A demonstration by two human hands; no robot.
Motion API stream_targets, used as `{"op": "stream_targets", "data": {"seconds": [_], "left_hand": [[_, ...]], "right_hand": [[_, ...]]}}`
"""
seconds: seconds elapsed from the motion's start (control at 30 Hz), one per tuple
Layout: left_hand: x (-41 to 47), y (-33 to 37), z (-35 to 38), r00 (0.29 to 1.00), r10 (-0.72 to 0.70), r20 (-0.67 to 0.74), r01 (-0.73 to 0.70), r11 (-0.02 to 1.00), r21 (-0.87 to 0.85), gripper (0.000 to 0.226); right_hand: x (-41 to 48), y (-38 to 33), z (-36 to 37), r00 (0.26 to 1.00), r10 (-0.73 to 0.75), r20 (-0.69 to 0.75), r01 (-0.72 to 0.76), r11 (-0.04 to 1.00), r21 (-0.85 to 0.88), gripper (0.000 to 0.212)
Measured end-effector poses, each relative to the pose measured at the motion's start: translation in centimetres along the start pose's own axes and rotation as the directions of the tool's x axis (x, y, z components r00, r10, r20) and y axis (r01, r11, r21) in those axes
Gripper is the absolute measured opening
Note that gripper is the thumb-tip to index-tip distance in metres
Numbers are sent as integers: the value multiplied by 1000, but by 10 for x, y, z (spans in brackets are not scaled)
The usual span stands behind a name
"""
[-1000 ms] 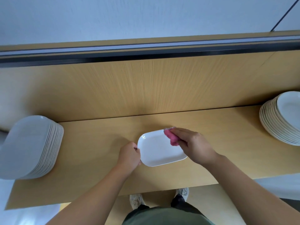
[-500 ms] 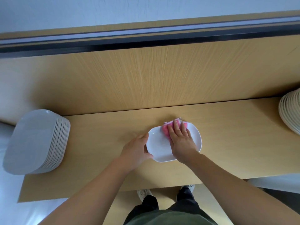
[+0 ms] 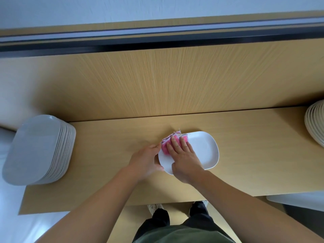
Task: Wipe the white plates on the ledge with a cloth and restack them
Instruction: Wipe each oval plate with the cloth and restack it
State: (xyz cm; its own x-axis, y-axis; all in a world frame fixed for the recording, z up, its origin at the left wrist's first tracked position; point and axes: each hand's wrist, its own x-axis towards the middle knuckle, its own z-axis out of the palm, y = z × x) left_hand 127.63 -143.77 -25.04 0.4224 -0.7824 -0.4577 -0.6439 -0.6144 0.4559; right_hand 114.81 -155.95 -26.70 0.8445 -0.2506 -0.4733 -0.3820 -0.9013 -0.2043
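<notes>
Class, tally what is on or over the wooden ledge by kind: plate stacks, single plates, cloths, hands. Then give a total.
Plate stacks: 2 (left stack, right stack)
Single plates: 1 (single plate)
Cloths: 1 (pink cloth)
Hands: 2 (left hand, right hand)
Total: 6

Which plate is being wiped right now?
The lone plate mid-ledge, under the pink cloth; the others sit in the left stack and the right stack.
</notes>
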Motion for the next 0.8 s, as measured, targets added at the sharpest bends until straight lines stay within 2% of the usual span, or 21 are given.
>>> {"op": "stream_targets", "data": {"seconds": [0.2, 0.37, 0.53, 0.7, 0.8], "left_hand": [[1, 0, -2, 999, 6, -45, -2, 996, 92, 93], [0, -2, -2, 999, 14, -32, -7, 980, 197, 93], [1, -5, -3, 997, 56, -43, -41, 954, 298, 89], [3, -6, -5, 991, 133, -34, -98, 856, 507, 89], [2, -5, -3, 989, 145, -21, -108, 820, 562, 91]], "right_hand": [[-2, 2, -3, 990, -140, 33, 141, 990, -1, 100], [-9, 7, 0, 958, -283, 51, 283, 959, -5, 88], [-13, 15, 9, 942, -333, 43, 333, 943, -3, 76], [-18, 23, 19, 928, -373, -1, 373, 927, -35, 62], [-22, 27, 21, 932, -361, 28, 361, 932, -13, 66]]}}
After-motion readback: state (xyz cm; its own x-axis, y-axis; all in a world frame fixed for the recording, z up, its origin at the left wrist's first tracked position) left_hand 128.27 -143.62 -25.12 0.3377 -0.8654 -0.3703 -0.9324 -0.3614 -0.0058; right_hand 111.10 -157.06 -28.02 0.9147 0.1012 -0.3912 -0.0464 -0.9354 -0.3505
